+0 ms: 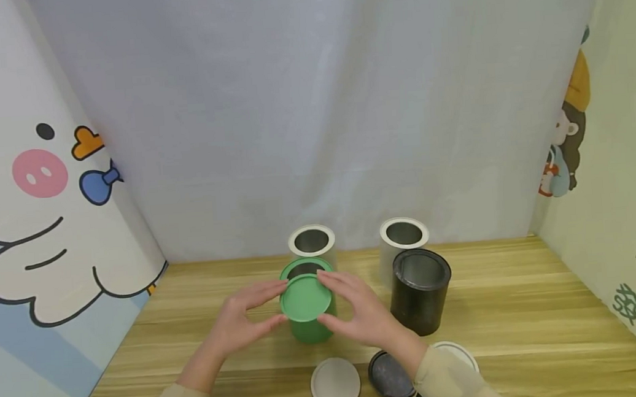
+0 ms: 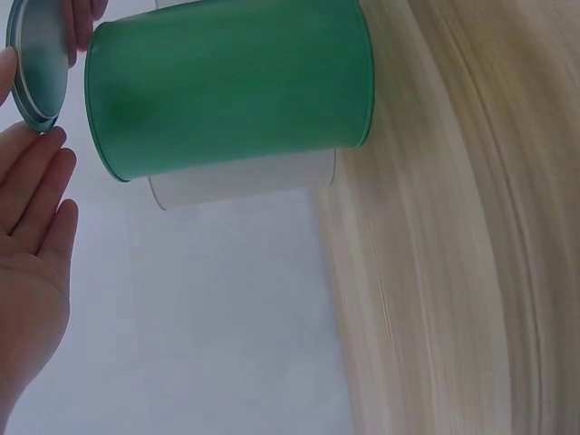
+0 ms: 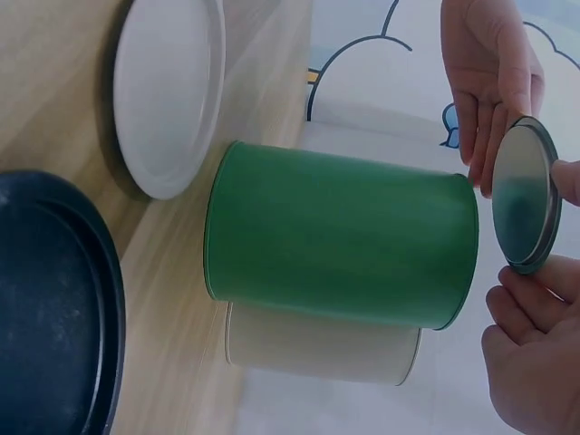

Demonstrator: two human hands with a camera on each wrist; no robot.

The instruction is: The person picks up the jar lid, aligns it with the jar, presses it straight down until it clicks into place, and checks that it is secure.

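A round green lid (image 1: 305, 298) is held by its edges between my two hands, just above and in front of the rim of an open green can (image 1: 312, 333). My left hand (image 1: 242, 319) pinches the lid's left edge between thumb and fingers. On the opposite edge, my right hand (image 1: 363, 309) does the same. The right wrist view shows the lid's metallic underside (image 3: 521, 195) tilted and apart from the green can (image 3: 340, 236), which stands upright on the table. Behind that can, a white can (image 1: 310, 231) stands partly hidden.
Right of the green can are a black open can (image 1: 421, 305) and a second white can (image 1: 390, 261). Nearer me lie a white lid (image 1: 335, 385), a black lid (image 1: 388, 375) and another white lid (image 1: 460, 354), partly covered by my right sleeve. A pale curtain (image 1: 289, 102) hangs behind.
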